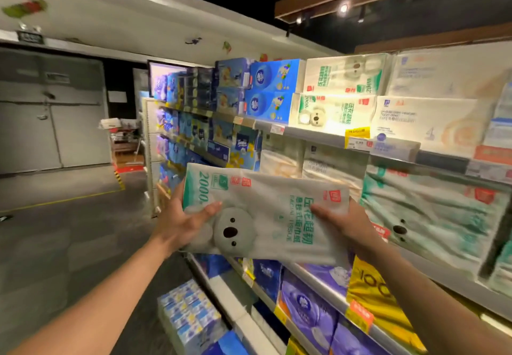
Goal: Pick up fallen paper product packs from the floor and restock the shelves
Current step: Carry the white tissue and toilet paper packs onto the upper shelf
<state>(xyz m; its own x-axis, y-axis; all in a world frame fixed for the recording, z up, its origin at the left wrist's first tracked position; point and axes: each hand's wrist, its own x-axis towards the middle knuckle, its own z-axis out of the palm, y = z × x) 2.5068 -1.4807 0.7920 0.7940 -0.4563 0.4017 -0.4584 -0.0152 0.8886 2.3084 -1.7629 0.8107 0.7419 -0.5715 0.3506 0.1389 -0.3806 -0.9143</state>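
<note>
tissue pack (pixel 266 216): glossy plastic film; shelf edge (pixel 318 135): smooth metal; floor (pixel 69 232): matt

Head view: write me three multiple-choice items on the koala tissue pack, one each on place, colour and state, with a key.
1. Where is the koala tissue pack? A. on the floor B. on the top shelf C. held up in front of the shelves
2. What colour is its large lettering? A. green B. purple C. black
3. How is it held? A. by one hand B. by both hands C. by neither
Key: 1 C, it is in the air before the shelf fronts; 2 A, the "2000" and the characters are green; 3 B, the left hand and the right hand each grip one end.
</note>
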